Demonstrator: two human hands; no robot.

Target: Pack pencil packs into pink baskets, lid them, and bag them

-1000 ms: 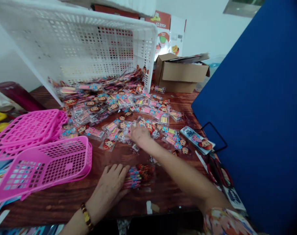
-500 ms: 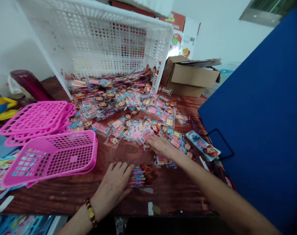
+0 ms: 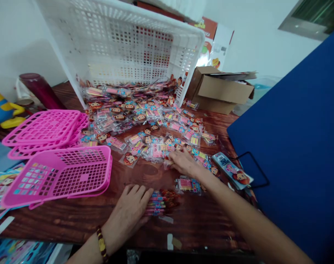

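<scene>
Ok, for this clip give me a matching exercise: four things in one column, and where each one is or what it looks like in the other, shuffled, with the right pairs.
Things
1. Left hand
2. Right hand
3. Crate
4. Front basket

Places, colours
A. Pink, at the left of the table
B. Down at the scattered packets
C. White, open side facing the person
D. At one end of a lined-up bundle

Pairs
1-D
2-B
3-C
4-A
</scene>
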